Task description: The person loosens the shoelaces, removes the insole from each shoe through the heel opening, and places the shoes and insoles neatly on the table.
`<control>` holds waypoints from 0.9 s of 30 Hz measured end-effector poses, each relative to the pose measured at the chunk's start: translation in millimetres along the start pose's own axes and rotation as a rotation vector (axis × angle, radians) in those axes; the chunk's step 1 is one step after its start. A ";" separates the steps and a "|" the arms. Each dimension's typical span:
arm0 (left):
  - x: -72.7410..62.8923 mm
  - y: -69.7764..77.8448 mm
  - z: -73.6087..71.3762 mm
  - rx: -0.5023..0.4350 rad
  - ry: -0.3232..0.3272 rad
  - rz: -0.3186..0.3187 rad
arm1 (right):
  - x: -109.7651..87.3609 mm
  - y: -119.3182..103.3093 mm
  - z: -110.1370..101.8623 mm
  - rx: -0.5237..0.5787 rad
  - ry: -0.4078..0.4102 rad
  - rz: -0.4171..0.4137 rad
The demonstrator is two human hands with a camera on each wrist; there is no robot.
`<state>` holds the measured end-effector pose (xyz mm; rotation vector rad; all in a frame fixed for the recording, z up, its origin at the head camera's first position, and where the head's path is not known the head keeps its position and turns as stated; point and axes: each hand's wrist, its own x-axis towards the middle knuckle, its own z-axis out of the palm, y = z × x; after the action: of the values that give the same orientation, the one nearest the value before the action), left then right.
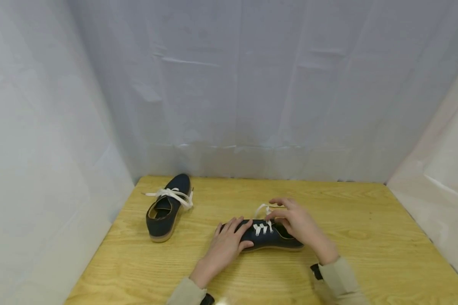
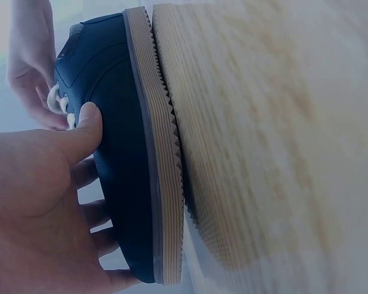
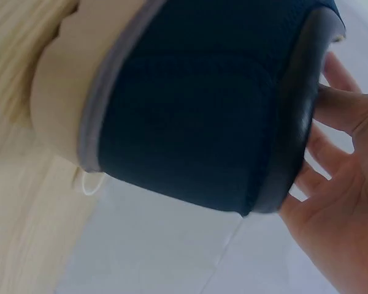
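A navy low shoe (image 1: 272, 240) lies lengthwise on the table, toe to the left, with white laces and a ridged tan sole (image 2: 162, 153). My left hand (image 1: 226, 240) holds its toe, the thumb (image 2: 89, 119) on the near side and fingers spread across the top. Above the eyelets, my right hand (image 1: 293, 218) pinches the white shoelace (image 1: 268, 209), which loops up beyond the shoe. In the right wrist view the shoe's heel (image 3: 184, 122) hides the fingertips of that hand.
A second navy shoe (image 1: 161, 226) stands at the back left of the wooden table (image 1: 366, 237), toe away from me, its white laces (image 1: 173, 194) lying loosely across it. Pale sheeting (image 1: 236, 106) hangs behind the table and along both sides.
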<state>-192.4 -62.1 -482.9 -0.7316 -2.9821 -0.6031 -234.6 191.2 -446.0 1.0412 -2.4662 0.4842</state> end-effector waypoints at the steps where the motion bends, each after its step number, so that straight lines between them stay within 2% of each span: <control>1: 0.0 0.0 0.3 0.000 0.000 0.000 | -0.3 -0.7 1.0 -0.009 -0.008 0.006; 5: 0.0 -0.1 1.2 -0.001 0.004 -0.004 | -2.0 -0.9 4.4 -0.033 -0.007 0.029; 10: 0.0 -0.3 2.1 0.001 0.008 -0.004 | -3.3 0.1 5.0 -0.063 0.031 0.011; 16: -0.3 -0.6 2.7 0.004 0.015 0.005 | -2.1 -1.2 0.3 -0.064 0.115 -0.027; 21: -0.3 0.0 2.2 0.010 0.023 0.008 | 0.6 -4.2 -3.1 -0.146 0.195 -0.065; 27: -1.0 3.0 -0.6 0.000 0.018 0.010 | 1.8 -5.6 -8.0 -0.198 0.328 -0.033</control>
<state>-190.2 -60.3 -481.3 -0.7363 -2.9609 -0.6052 -229.7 190.1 -437.4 0.8461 -2.1539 0.3594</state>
